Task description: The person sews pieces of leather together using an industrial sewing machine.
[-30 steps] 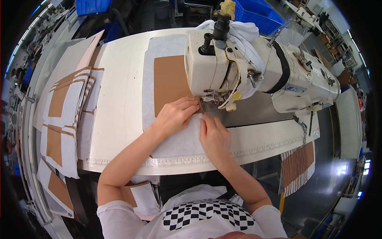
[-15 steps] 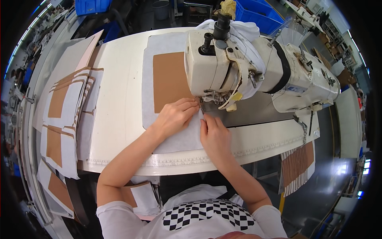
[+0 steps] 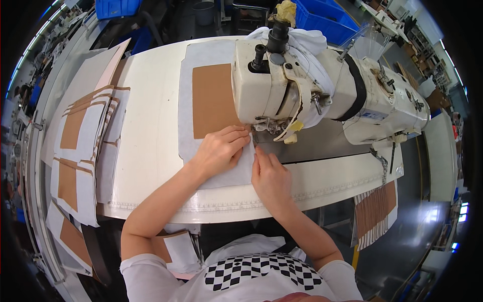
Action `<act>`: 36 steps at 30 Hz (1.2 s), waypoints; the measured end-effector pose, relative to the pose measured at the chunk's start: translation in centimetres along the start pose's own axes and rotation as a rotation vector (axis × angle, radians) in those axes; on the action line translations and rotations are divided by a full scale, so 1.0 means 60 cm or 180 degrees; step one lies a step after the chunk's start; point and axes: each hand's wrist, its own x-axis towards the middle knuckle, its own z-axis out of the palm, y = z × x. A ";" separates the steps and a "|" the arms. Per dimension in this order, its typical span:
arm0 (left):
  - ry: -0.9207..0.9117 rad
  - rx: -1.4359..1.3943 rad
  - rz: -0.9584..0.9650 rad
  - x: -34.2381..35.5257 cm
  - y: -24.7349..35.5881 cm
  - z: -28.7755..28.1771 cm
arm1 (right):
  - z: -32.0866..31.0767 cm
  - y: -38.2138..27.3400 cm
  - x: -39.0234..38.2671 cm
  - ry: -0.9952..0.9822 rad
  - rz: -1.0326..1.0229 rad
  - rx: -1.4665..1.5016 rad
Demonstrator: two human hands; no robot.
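Observation:
A pale grey-white panel (image 3: 185, 121) with a brown rectangle (image 3: 214, 100) in its middle lies flat on the white sewing table, its right edge at the needle area of a cream sewing machine (image 3: 261, 95). My left hand (image 3: 221, 150) rests on the panel's near part, fingers bent and pressed together, their tips on the edge just before the presser foot (image 3: 269, 126). My right hand (image 3: 271, 176) pinches the same edge a little nearer to me, thumb against the forefinger. The needle and the edge beneath the machine head are hidden.
Stacked brown-and-white panels (image 3: 75, 131) lie at the left. More striped brown-and-white pieces (image 3: 375, 214) hang beyond the table's right front edge. A ruler strip (image 3: 226, 205) runs along the table's front. Blue bins (image 3: 327, 20) stand behind the machine, with white cloth draped over its head.
The panel has slid slightly away from me past the machine head. Both hands stay at its edge; my right fingertips have shifted a little down and left.

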 end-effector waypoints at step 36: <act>-0.0304 -0.0038 0.0085 0.009 -0.016 -0.022 | -0.009 0.004 0.022 -0.0083 -0.0110 0.0347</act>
